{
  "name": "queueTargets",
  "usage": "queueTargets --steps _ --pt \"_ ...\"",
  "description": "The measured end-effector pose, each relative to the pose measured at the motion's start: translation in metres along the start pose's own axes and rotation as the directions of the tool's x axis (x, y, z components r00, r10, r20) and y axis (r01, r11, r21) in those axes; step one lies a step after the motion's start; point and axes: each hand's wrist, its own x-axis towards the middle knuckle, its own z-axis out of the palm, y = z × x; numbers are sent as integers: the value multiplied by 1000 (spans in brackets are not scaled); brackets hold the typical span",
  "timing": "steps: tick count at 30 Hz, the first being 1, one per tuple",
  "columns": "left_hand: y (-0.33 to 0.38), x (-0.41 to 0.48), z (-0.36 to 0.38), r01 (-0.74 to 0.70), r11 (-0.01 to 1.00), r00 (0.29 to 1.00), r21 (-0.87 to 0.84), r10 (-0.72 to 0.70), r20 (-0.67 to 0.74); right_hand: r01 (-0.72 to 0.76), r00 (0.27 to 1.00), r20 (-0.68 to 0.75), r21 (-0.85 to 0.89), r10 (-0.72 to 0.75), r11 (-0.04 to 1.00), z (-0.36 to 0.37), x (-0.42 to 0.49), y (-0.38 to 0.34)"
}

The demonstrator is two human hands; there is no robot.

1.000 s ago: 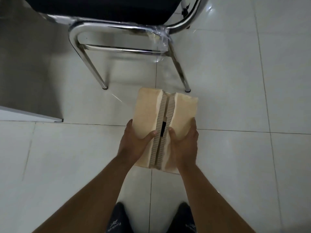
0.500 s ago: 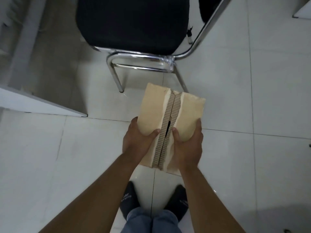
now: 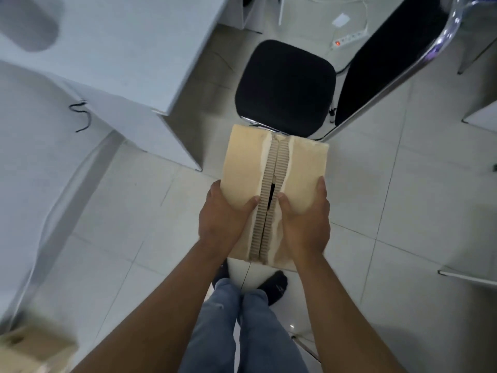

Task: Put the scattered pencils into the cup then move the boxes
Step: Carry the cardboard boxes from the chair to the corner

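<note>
The box [image 3: 274, 184] has risen from near the floor to above the chair seat [image 3: 285, 84]; a white desk [image 3: 107, 49] now shows.

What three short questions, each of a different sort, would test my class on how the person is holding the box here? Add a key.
1. True or false: the cardboard box rests on the black chair seat.
2. Which hands grip the box? A) left only B) right only C) both
3. Fill in: a second, blurred box sits at the lower ____ corner of the view.

Key: 1 false, it is held in the air by the left hand and right hand; 2 C; 3 left.
</note>
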Motion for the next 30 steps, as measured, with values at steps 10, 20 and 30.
queueTargets --steps 10,20,30 --pt "-52 -114 -191 124 968 955 -220 -176 -237 355 920 181 -17 -346 935 -34 -161 -128" --pt "-241 -276 -368 223 902 813 -369 -381 -440 642 688 398 56 -606 765 42 -416 -187" --pt "-429 -420 -490 432 799 588 -418 -601 -542 751 453 599 144 -661 645 138 -662 -200"
